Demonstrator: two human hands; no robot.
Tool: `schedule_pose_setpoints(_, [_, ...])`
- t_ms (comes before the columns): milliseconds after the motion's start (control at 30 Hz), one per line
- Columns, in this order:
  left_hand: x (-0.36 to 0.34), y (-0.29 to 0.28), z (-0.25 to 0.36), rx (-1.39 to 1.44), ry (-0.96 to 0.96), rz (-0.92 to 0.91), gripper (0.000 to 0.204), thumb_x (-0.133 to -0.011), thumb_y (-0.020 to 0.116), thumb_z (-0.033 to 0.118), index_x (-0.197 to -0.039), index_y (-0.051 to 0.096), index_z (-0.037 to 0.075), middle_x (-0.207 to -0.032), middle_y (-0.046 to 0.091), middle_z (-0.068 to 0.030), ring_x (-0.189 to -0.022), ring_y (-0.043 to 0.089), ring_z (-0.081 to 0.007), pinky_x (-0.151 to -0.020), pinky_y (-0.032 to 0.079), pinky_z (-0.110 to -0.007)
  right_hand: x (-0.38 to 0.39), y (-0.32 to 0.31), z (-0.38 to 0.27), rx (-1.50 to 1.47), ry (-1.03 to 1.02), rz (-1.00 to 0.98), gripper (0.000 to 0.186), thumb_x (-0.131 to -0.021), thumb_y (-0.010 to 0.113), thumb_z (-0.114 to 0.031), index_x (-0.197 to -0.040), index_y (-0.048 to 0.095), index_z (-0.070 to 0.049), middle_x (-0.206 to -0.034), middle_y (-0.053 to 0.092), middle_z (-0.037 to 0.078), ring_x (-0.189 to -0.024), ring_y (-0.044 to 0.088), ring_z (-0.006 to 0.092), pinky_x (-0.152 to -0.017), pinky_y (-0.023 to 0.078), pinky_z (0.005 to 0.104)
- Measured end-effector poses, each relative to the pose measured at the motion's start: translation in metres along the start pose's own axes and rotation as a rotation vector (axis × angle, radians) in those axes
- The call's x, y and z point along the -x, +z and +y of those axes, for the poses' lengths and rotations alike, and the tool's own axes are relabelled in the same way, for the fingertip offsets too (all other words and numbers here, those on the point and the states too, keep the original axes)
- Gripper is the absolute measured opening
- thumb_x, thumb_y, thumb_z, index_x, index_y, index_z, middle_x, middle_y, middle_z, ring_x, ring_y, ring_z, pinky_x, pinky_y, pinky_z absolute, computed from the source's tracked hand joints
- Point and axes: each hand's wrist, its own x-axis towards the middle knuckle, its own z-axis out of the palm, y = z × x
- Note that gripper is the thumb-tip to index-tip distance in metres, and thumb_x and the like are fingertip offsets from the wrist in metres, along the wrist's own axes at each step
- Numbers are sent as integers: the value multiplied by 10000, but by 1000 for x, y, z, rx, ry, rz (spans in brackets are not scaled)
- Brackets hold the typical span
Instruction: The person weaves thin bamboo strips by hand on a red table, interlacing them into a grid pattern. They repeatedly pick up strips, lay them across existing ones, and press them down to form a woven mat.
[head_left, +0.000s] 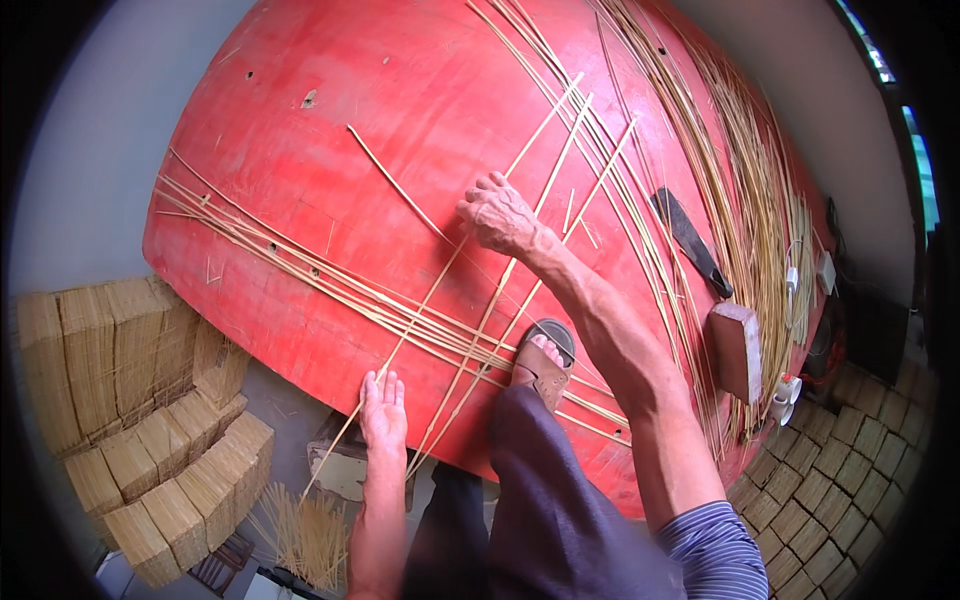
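L hand [382, 410] is palm up near the lower edge of the red board [300, 180], its fingers straight & slightly apart. A long pale strip [430, 297] passes just beside these fingers, on their left; if it touches them, I can't tell. R hand [497, 215] is farther up, over the same strip, back of hand upward & fingers curled in; they hide this part, so I can't tell if they grip it.

The strip lies diagonally, w/ its lower end beyond the board edge. It crosses a thin row of strips [330, 285]; two other strips run approx. parallel on its right. A foot in a brown sandal [550, 385] is on the board, btwn the two forearms, at the row.

On the R side are a dark flat tool [690, 240], a reddish block [735, 352] & a thick bunch of strips [745, 170]. Stacked bundles [100, 350] stand lower L, near short loose strips [305, 535].
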Motion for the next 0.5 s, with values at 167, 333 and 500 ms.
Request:
schedule_pose_setpoints(167, [1,-12,-3,-19,4,8,457,-979,641,278,-1363,501,73,-1336,568,-128,-1229,550,-274,-1107,406,-448,9,7,-6,17,36,72,85,-819,606,-185,-797,622,-104,-831,593,81,-896,557,259,-890,409,421])
schedule_pose_setpoints(333, [1,-23,-2,-78,45,16,475,-989,626,327,-1352,495,50,-1313,572,-150,-1191,563,-276,-1087,418,-441,13,8,-8,-2,61,85,94,-818,610,-187,-803,615,-94,-859,590,89,-908,551,262,-890,413,425])
schedule_pose_setpoints(500, [-1,-29,-2,-103,52,63,412,-991,620,346,-1291,550,73,-1260,608,-125,-1113,593,-237,-1038,454,-423,12,8,-12,-12,69,108,108,-804,636,-194,-828,614,-91,-863,585,83,-921,545,267,-896,414,439])
